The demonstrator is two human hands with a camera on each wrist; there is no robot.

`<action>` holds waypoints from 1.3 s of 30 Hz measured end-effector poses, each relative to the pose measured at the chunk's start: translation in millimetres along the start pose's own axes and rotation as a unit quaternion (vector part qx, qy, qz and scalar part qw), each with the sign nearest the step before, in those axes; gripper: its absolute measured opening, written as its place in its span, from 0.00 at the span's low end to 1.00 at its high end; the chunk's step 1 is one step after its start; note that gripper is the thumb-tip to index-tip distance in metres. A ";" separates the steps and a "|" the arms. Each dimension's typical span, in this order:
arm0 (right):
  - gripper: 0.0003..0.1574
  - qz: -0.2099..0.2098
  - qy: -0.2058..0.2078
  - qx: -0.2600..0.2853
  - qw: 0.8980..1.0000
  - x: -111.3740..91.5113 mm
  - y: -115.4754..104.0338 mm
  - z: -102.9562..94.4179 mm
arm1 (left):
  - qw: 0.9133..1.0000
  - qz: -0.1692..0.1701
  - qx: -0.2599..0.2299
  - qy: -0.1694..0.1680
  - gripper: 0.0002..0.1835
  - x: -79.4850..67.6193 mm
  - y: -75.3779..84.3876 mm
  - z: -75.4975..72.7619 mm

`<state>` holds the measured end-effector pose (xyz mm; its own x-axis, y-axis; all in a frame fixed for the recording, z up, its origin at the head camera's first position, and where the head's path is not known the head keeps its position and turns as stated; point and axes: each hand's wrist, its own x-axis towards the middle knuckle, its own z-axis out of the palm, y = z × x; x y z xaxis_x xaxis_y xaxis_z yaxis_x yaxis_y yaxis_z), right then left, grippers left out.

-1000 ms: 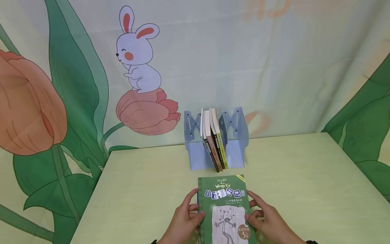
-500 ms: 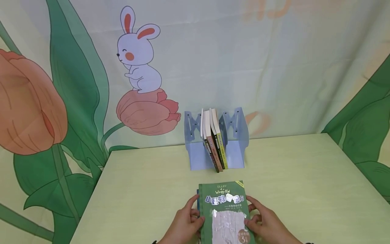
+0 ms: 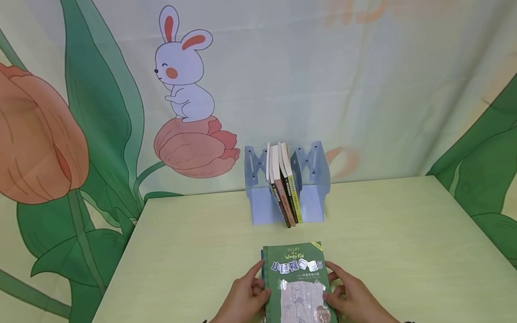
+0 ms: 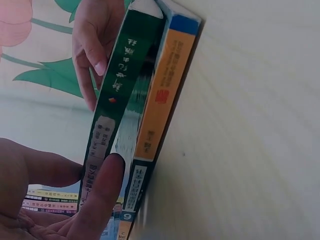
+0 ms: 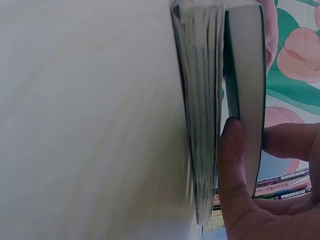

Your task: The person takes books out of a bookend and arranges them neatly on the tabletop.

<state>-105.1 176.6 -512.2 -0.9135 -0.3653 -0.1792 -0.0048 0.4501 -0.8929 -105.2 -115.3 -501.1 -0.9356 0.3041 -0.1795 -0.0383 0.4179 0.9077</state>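
Note:
A green "Diary of a Wimpy Kid" book (image 3: 299,280) lies face up at the near side of the table. Its spine edge is pinched by my left hand (image 3: 244,294), its opposite edge by my right hand (image 3: 355,294). Beneath it is a thicker second book (image 4: 170,80) with an orange and dark blue spine; only a blue strip of it shows in the head view. Both wrist views show a finger in the narrow gap between the two books, with the thumb on the green cover. The lower book's page edges (image 5: 202,90) face the right wrist camera.
Beyond the books stands a light blue book rack (image 3: 264,206) near the table's back edge. Several upright books (image 3: 282,184) lean inside it, spines toward me. A curtain (image 3: 278,85) printed with a rabbit and tulips hangs behind the pale table (image 3: 194,242).
Both hands and the green book have moved slightly toward me, lower in the head view. Glare now covers part of the cover. The rack and its books have stayed put.

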 end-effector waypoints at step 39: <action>0.35 0.014 0.023 -0.049 0.998 -4.0 -2.3 -5.2 | 0.993 0.022 0.103 0.052 0.18 -0.6 -0.2 -6.8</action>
<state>-103.6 181.3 -507.3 -0.9313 -0.3147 -0.1833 -0.0163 0.5388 -0.8423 -106.9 -121.5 -498.5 -0.9665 0.2401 -0.0905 0.0666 0.5754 0.8152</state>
